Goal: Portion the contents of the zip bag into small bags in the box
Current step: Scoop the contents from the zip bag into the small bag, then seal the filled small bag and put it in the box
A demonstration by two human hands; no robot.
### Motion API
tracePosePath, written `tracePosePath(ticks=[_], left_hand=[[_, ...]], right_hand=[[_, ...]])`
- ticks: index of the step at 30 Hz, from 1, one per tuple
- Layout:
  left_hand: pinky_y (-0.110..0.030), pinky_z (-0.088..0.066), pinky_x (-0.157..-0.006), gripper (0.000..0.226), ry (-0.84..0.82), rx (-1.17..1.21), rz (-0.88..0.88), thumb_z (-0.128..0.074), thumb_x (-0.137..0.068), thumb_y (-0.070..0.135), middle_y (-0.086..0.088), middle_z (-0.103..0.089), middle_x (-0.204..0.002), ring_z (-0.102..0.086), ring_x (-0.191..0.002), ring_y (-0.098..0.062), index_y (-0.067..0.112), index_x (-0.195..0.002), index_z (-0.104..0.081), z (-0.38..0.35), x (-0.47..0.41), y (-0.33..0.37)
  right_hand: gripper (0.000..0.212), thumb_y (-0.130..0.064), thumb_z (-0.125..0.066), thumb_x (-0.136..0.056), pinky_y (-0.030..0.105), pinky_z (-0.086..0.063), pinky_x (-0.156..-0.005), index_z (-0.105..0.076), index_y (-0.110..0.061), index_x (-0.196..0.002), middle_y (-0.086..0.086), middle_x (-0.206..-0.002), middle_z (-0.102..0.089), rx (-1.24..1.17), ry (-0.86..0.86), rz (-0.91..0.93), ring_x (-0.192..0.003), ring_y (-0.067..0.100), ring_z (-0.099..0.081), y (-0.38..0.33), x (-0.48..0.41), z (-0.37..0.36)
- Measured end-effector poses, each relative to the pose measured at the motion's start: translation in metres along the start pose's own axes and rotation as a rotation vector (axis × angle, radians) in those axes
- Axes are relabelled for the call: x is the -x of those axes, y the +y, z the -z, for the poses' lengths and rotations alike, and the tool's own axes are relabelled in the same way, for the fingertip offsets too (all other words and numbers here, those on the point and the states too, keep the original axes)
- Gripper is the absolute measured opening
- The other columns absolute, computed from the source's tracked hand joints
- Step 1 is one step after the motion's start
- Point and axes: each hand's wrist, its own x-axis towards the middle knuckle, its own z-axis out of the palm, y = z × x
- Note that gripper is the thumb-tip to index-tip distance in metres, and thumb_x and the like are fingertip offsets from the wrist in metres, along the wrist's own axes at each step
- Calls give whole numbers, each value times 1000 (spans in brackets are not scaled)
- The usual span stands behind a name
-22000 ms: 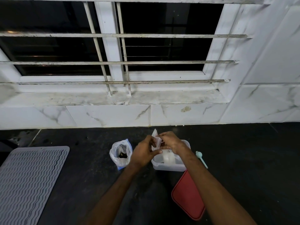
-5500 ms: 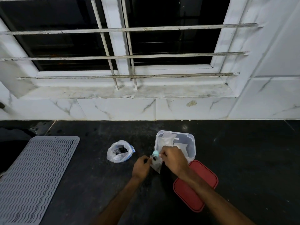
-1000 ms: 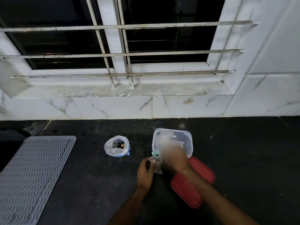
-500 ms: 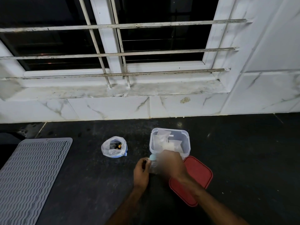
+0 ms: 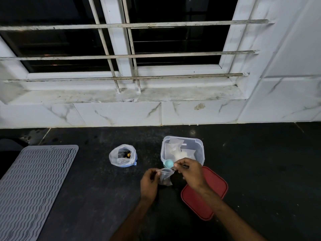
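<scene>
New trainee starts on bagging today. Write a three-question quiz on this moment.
1. True or false: the red lid sits on the box.
2. Which hand holds the spoon? A) left B) right
3. Fill in: the zip bag stands ____ of the box.

Key: 1. False, it lies on the counter. 2. B, the right hand; the left hand pinches the small bag open. 3. Left.
</scene>
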Motion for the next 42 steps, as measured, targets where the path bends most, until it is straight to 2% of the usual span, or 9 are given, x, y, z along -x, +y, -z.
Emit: tracePosePath(ticks=[7, 11, 15, 18, 23, 26, 29, 39, 42], left_hand=[[-23, -55, -74, 9, 8, -58, -17, -63, -92, 8, -2, -70, -90, -68, -88, -19, 16, -89, -65, 0, 3, 8], [-37, -57, -79, 11, -34, -143, -68, -63, -92, 14, 1, -70, -90, -67, -84, -16, 24, -86, -64, -2, 4, 13], [-37, -55, -78, 10, -69, -270, -139, -61, -93, 16, 7, -66, -89, -64, -82, -10, 23, -87, -64, -5, 7, 21], [-37, -53, -77, 10, -69, -360, -219, -60, -93, 16, 9, -63, -87, -61, -82, -10, 23, -86, -61, -4, 10, 30], [-38, -52, -74, 7, -94, -456, -340, -60, -92, 18, 8, -61, -88, -60, -83, -10, 23, -88, -61, -8, 12, 48], [-39, -51, -71, 8, -91, -425, -395, -61, -91, 19, 9, -62, -86, -60, -82, -11, 24, -86, -60, -10, 12, 54], [-36, -52, -69, 11, -71, -342, -367, -60, -93, 17, 9, -64, -84, -61, -78, -6, 26, -86, -59, -8, 13, 60], [-32, -51, -66, 15, 29, -50, -184, -52, -98, 14, 2, -66, -76, -61, -70, -10, 18, -86, -60, -11, 21, 68], [-32, -49, -66, 28, -112, 163, -31, -48, -102, 25, -3, -65, -77, -58, -73, -14, 7, -88, -64, -8, 17, 69]], right_hand=[[4, -10, -71, -85, 20, -48, -52, -74, -13, -85, -3, -80, -72, 54, -93, -219, -66, 5, -62, 49, 30, 59], [17, -11, -72, -85, 19, -52, -74, -72, -25, -76, -9, -82, -71, 261, -122, -228, -76, 2, -64, 64, 34, 71], [8, -29, -69, -86, 34, -49, -92, -74, -25, -92, -11, -100, -67, 554, -24, -181, -94, 5, -59, 63, 31, 66], [21, -39, -63, -88, 29, -41, -85, -68, -28, -105, -10, -114, -55, 785, 181, -68, -108, 16, -49, 44, 34, 61], [24, -40, -67, -86, 16, -41, -84, -69, -24, -105, -14, -104, -59, 390, 59, 244, -100, 4, -51, 5, 31, 34], [35, -47, -69, -81, 27, -50, -84, -69, -24, -107, -11, -101, -62, 422, -97, 228, -98, 7, -55, 1, 20, 20], [18, -35, -71, -80, 37, -50, -75, -72, -20, -89, -8, -85, -65, 455, -71, 250, -83, 11, -58, -3, 11, 17], [15, -17, -77, -78, 24, -46, -64, -67, -21, -68, -11, -66, -62, 311, -27, 201, -66, 5, -58, -20, 3, 4], [14, -12, -74, -82, 13, -43, -61, -68, -19, -72, -9, -61, -62, 152, -16, 178, -58, 0, -56, -23, 3, 2]])
